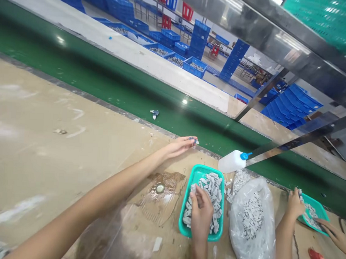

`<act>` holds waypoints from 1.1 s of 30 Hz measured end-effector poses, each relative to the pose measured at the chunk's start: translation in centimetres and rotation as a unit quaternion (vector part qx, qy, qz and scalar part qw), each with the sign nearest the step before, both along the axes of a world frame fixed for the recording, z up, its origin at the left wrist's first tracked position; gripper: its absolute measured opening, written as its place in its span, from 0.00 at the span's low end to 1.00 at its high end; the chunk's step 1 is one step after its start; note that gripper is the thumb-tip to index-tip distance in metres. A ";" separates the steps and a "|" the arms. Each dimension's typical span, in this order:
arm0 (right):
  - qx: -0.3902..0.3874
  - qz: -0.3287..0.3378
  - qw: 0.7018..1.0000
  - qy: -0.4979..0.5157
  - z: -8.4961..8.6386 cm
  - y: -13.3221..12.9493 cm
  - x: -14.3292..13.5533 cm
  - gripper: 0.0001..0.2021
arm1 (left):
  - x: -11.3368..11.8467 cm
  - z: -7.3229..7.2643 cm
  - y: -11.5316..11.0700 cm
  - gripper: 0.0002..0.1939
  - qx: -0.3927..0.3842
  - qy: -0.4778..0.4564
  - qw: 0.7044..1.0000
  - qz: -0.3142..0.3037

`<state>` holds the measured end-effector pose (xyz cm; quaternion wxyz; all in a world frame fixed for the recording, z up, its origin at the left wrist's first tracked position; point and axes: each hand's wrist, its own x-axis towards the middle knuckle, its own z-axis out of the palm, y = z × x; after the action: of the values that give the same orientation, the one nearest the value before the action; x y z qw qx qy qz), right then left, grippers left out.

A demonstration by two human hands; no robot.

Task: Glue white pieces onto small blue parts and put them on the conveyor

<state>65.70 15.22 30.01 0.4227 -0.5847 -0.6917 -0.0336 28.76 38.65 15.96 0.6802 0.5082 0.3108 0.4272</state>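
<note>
My left hand (179, 146) reaches out to the edge of the green conveyor belt (105, 83) and pinches a small grey-and-blue part (194, 140) between its fingertips. My right hand (201, 213) rests inside a teal tray (193, 176) full of small grey plastic parts, fingers curled on them; whether it grips one is hidden. Another small part (154, 113) lies alone on the belt, further left.
A clear bag of grey parts (252, 218) lies right of the tray. A white squeeze bottle with a blue cap (233, 161) lies behind it. A co-worker's hands (295, 203) work at a second teal tray (316, 208). Blue crates stand beyond the belt.
</note>
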 end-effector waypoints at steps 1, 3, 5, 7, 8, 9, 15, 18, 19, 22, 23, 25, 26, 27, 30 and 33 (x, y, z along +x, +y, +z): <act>-0.006 -0.002 1.000 0.004 -0.1 0.9 -1.1 0.14 | -1.6 0.0 -1.4 0.15 -0.041 -0.027 0.999 -0.002; -0.014 -0.003 1.000 0.012 -0.2 2.4 -2.9 0.14 | -4.6 -0.1 -4.1 0.15 -0.120 -0.072 0.990 0.001; -0.020 0.004 1.000 0.014 -0.5 3.6 -5.0 0.14 | -6.9 -0.3 -6.1 0.17 -0.161 -0.089 0.982 0.028; -0.029 0.017 0.999 0.009 -1.1 4.2 -8.3 0.15 | -8.6 -0.6 -7.5 0.21 -0.178 -0.104 0.976 0.069; -0.034 0.023 0.999 0.002 -1.7 4.2 -10.5 0.17 | -9.3 -0.8 -7.9 0.23 -0.184 -0.119 0.972 0.090; -0.050 0.028 0.998 -0.003 -2.4 4.1 -13.1 0.17 | -9.8 -1.0 -8.2 0.23 -0.188 -0.140 0.966 0.111; -0.159 0.099 0.981 -0.052 -9.6 2.6 -26.3 0.17 | -11.8 -1.1 -8.6 0.15 -0.205 -0.242 0.937 0.145; -0.189 0.111 0.973 -0.067 -12.4 2.3 -28.7 0.16 | -12.3 -0.8 -8.5 0.13 -0.198 -0.274 0.927 0.161; -0.196 0.111 0.972 -0.071 -13.1 2.3 -29.0 0.15 | -12.4 -0.7 -8.5 0.13 -0.196 -0.280 0.926 0.161; -0.198 0.105 0.971 -0.077 -14.3 2.3 -29.5 0.15 | -12.6 -0.7 -8.7 0.15 -0.190 -0.283 0.929 0.146; -0.188 0.104 0.973 -0.082 -14.4 2.4 -29.6 0.16 | -12.6 -0.7 -8.8 0.16 -0.187 -0.282 0.931 0.138; -0.158 0.105 0.977 -0.095 -14.6 2.4 -29.8 0.16 | -12.6 -0.7 -8.9 0.19 -0.179 -0.279 0.935 0.127; -0.143 0.107 0.978 -0.103 -14.6 2.4 -29.9 0.15 | -12.6 -0.7 -8.9 0.20 -0.175 -0.277 0.936 0.124; -0.134 0.110 0.979 -0.111 -14.6 2.4 -30.1 0.14 | -12.6 -0.7 -8.9 0.21 -0.172 -0.275 0.938 0.122; -0.130 0.109 0.976 -0.134 -14.4 2.3 -30.4 0.14 | -12.5 -0.7 -8.9 0.19 -0.172 -0.270 0.940 0.118; -0.131 0.109 0.973 -0.158 -14.3 2.2 -30.5 0.15 | -12.3 -0.8 -8.8 0.17 -0.171 -0.274 0.940 0.112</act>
<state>35.22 17.45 15.67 0.2285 -0.5433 -0.8077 0.0118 16.41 29.89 15.14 0.7636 0.2099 0.2358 0.5633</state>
